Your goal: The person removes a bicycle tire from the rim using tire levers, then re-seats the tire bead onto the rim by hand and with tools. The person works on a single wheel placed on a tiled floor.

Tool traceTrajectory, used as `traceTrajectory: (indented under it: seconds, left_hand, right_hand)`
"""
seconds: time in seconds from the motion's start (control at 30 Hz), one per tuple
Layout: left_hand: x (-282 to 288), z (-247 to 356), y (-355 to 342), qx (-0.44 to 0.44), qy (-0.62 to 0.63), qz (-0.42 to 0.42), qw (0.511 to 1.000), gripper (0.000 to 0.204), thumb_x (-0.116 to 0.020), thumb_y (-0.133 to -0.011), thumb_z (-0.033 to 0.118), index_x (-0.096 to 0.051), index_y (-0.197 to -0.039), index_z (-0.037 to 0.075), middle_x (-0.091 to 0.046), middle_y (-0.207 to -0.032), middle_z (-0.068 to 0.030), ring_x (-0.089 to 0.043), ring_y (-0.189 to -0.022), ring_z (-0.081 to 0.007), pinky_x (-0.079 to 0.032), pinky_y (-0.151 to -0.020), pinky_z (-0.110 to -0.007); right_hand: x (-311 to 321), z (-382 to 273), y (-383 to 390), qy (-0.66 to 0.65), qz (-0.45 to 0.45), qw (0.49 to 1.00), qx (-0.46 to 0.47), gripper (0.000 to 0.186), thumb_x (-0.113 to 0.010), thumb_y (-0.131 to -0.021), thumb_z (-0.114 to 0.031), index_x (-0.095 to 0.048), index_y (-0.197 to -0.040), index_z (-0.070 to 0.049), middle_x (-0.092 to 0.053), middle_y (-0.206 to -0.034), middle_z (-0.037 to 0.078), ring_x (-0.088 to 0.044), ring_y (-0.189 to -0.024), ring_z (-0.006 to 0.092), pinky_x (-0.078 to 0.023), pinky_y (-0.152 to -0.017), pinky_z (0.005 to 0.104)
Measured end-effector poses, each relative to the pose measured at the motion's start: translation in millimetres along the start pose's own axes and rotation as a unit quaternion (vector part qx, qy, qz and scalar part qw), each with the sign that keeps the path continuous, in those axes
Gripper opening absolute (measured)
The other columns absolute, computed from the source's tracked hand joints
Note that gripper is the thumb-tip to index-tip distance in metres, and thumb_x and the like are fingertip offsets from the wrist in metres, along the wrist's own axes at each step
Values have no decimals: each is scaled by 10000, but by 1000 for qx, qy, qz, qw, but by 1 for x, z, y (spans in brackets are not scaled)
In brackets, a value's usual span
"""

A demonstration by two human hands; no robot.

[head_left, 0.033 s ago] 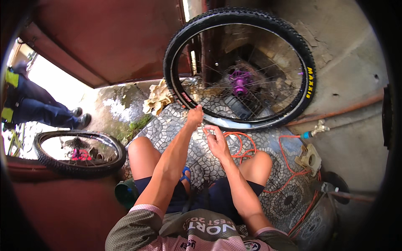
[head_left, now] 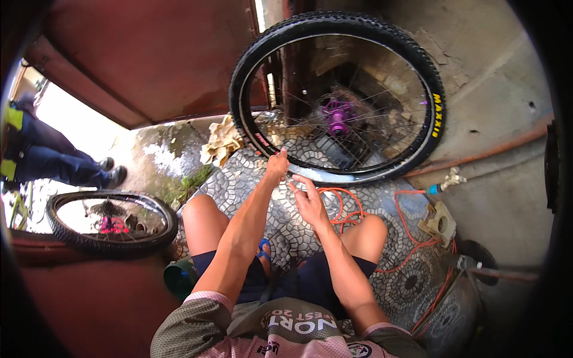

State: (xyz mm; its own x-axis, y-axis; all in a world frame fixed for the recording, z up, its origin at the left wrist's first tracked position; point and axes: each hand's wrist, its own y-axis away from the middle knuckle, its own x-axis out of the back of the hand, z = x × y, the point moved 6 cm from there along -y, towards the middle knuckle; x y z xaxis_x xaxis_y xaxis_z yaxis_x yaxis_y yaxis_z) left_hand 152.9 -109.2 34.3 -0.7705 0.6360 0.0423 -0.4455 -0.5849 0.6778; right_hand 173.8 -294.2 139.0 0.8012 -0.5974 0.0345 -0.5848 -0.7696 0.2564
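Note:
A bicycle wheel (head_left: 334, 95) with a black knobby tyre, thin spokes and a purple hub stands upright on the mosaic floor in front of my bare knees. My left hand (head_left: 277, 165) reaches up and pinches the lower edge of its tyre and rim. Just to the right and a little lower, my right hand (head_left: 308, 201) hovers with fingers spread, fingertips close to the same lower rim, holding nothing.
A second wheel (head_left: 110, 222) with a pink hub lies at my left. Beyond it stands a person (head_left: 57, 158) in dark trousers. Also around me are an orange hose (head_left: 407, 224), a crumpled rag (head_left: 222, 142), a red-brown door (head_left: 149, 59) and a green cup (head_left: 178, 277).

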Motion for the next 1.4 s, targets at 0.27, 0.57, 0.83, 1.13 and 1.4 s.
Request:
traceTrajectory:
  seconds: [0.27, 0.57, 0.83, 1.13, 1.4]
  left_hand:
    - [-18, 8, -17, -66, -263, -178, 946, 803, -322, -1066, 695, -832, -985, 80, -782, -971, -81, -641, -790, -184, -523, -652, -403]
    - [17, 54, -44, -307, -246, -6, 919, 331, -703, -967, 314, -761, -1016, -7, -729, -777, -126, -726, -805, -273, -565, -777, -422]
    - [-73, 171, 65, -626, -288, 161, 707, 429, -782, -882, 383, -747, -1142, 43, -744, -1069, -173, -706, -1042, -370, -541, -951, -471]
    - [-107, 183, -37, -272, -315, -219, 882, 525, -913, -758, 516, -826, -1057, 94, -807, -1011, -88, -762, -915, -221, -566, -853, -340]
    - [-120, 187, -48, -250, -162, -385, 873, 281, -791, -936, 108, -778, -1209, 40, -789, -1059, -47, -692, -974, -120, -546, -898, -282]
  right_hand:
    - [102, -66, -27, -112, 217, 968, -58, 304, -488, -1051, -141, -672, -1293, -135, -463, -638, -56, -383, -462, 51, -284, -390, 252]
    - [148, -131, -108, 355, 212, 911, 9, 249, -607, -1026, -243, -729, -1124, -49, -767, -1124, 115, -713, -1081, 266, -523, -961, 374]
    - [149, -153, -121, 437, 207, 873, -66, 232, -629, -1005, -243, -751, -1127, -89, -760, -1130, 178, -713, -1120, 353, -544, -966, 434]
    - [149, -152, -128, 408, 101, 907, -1, 234, -622, -991, -223, -738, -1136, -80, -752, -1145, 187, -704, -1111, 394, -551, -970, 463]
    - [139, -169, -141, 432, 120, 894, 6, 246, -607, -1001, -241, -730, -1133, -74, -748, -1124, 207, -707, -1094, 405, -554, -944, 478]
